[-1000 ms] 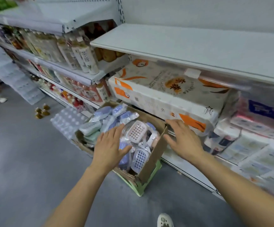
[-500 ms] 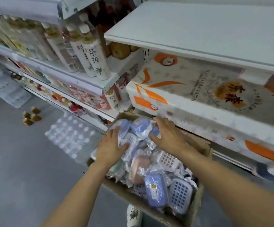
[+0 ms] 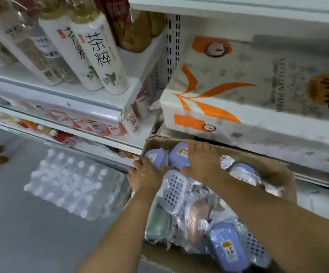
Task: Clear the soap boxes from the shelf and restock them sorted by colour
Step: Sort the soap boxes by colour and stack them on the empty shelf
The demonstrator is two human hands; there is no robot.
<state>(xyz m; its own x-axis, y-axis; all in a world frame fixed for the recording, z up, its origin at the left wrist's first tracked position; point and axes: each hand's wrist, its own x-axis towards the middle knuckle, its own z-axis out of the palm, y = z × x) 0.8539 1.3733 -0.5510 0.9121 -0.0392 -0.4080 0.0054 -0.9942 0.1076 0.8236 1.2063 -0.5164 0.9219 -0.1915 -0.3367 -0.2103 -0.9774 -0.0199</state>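
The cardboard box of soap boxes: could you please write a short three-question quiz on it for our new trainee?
1. True or false: both hands are inside the cardboard box.
2. Which colour is the soap box under the right hand? A) green B) pink C) lilac-blue
3. Fill in: the left hand rests on another lilac-blue soap box at the box's far ____ corner.

Key: 1 true; 2 C; 3 left.

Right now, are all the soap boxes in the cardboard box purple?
No: beside the purple soap boxes lie a green one and a pink one in the cardboard box.
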